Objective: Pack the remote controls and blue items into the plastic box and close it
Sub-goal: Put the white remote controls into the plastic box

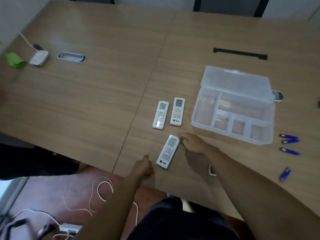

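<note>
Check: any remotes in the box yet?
No, all three remotes lie on the table; the open plastic box holds none.

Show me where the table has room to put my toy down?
Most room: the bare wood left of the two far remotes, up to the oval port. Another patch lies behind the open box, before the black slot. It is crowded near the hands, the near remote and the blue items.

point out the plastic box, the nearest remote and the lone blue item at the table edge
plastic box (206, 124) head view, front left rim
nearest remote (167, 152) head view, button pad
lone blue item (285, 174) head view, middle of body
</note>
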